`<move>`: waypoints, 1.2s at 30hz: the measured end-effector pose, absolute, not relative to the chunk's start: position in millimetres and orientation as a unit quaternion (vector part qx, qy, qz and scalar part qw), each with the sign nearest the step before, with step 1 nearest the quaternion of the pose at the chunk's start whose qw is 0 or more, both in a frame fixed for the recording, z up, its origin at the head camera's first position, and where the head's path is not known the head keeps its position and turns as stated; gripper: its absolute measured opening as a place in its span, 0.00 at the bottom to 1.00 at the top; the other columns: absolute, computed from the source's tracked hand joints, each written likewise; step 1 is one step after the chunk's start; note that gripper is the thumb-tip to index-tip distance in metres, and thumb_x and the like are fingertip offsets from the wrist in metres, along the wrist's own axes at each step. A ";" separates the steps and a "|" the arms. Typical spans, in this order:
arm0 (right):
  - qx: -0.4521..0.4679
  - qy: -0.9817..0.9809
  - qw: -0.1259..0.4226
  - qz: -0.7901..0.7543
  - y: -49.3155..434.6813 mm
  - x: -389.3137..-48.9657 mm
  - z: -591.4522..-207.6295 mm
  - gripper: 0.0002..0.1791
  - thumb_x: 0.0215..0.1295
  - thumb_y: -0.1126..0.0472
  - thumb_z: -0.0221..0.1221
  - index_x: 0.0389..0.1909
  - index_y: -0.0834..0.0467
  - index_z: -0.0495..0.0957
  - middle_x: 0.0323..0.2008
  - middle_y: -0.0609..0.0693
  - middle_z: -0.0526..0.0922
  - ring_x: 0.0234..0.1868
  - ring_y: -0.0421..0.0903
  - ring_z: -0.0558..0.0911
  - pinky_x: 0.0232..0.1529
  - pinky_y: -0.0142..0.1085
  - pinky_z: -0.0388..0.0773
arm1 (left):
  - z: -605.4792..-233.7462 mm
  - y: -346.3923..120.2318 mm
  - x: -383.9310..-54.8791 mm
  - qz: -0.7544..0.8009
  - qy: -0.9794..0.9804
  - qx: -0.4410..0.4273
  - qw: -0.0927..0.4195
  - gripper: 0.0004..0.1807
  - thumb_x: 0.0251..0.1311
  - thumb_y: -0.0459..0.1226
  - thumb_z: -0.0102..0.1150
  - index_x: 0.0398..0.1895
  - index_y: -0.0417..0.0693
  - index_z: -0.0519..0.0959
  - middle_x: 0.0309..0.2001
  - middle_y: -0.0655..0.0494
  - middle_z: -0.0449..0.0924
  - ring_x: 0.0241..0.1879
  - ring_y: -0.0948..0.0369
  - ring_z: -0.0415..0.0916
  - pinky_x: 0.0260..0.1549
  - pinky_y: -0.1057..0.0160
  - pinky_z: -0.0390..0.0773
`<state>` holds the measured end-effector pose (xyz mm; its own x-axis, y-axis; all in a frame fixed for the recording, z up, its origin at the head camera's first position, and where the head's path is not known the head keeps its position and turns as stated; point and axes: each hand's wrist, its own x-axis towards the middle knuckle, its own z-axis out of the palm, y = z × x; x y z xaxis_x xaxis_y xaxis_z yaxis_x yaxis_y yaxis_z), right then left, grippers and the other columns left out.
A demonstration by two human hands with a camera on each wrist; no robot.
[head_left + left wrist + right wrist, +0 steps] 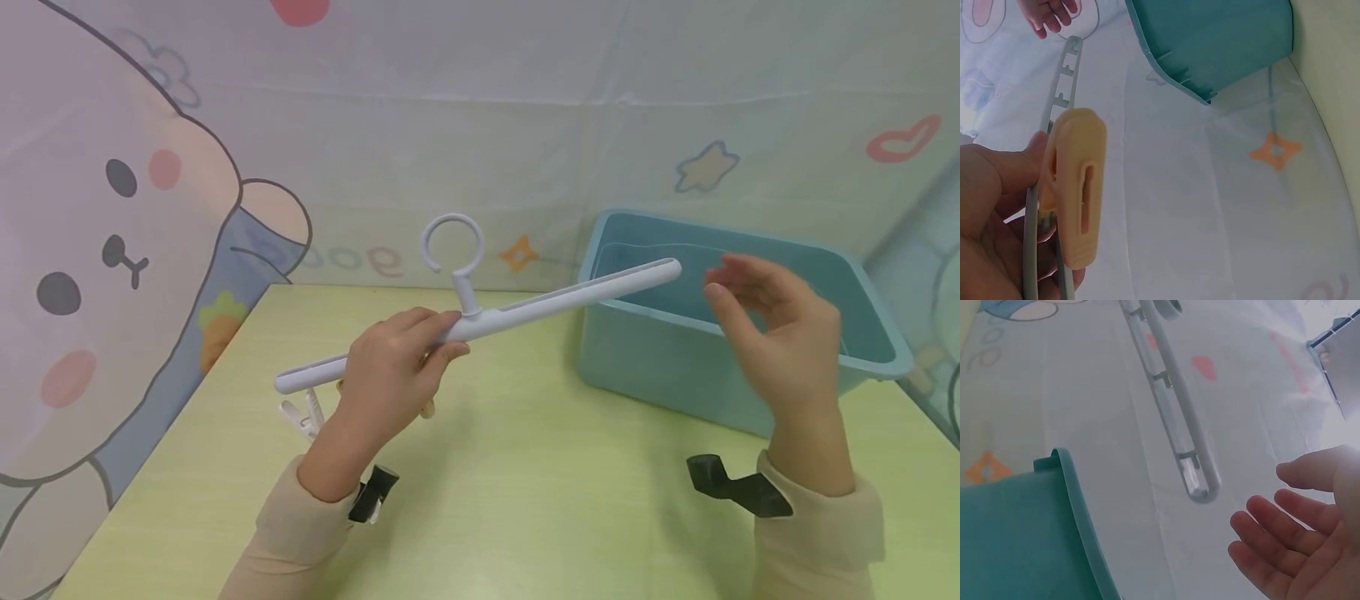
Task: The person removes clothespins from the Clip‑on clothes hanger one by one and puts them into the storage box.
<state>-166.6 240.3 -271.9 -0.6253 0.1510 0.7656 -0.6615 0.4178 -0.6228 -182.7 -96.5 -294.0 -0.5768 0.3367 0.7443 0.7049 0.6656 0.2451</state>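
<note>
My left hand (393, 367) grips a white clip hanger (577, 296) left of its middle, thumb and fingers round the bar. The open ring hook (453, 242) points upward, and the bar slants up to the right. Below the bar hang clothespins: a white one (303, 417) near the left end and a peach one (1079, 187) beside my left hand, mostly hidden in the head view. Off the hanger's right end, my right hand (787, 342) is raised with fingers loosely bent, holding nothing. In the right wrist view the bar's slotted end (1200, 481) lies apart from my fingertips.
A blue-green plastic bin (667, 367) stands at the table's right, behind and below my right hand. The pale yellow-green table (525, 500) stretches under both arms. A printed cloth (525, 150) with a cartoon bear hangs behind the table.
</note>
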 end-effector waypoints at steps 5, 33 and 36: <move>0.207 -0.745 0.404 0.488 229.6 -157.9 -268.2 0.15 0.55 0.79 0.60 0.46 0.76 0.78 0.38 0.37 0.85 0.38 0.33 0.83 0.44 0.23 0.76 | -296.4 -94.5 -181.8 -0.257 -0.845 -0.321 0.342 0.17 0.50 0.38 0.73 0.43 0.42 0.85 0.31 0.54 0.83 0.22 0.62 0.70 0.19 0.64 0.68; 0.409 -0.801 0.257 0.353 174.2 -156.7 -292.6 0.16 0.62 0.58 0.64 0.48 0.62 0.79 0.44 0.51 0.83 0.44 0.44 0.81 0.44 0.29 0.76 | -309.3 -70.2 -172.7 -0.186 -0.802 -0.423 0.378 0.16 0.46 0.42 0.73 0.37 0.44 0.86 0.30 0.55 0.84 0.25 0.59 0.78 0.18 0.66 0.68; 0.416 -0.801 0.261 0.342 171.3 -158.1 -295.8 0.18 0.67 0.51 0.60 0.48 0.62 0.79 0.44 0.51 0.83 0.43 0.45 0.81 0.44 0.30 0.76 | -309.7 -68.6 -172.0 -0.179 -0.801 -0.427 0.379 0.16 0.46 0.42 0.73 0.37 0.44 0.86 0.31 0.55 0.84 0.26 0.59 0.79 0.19 0.65 0.68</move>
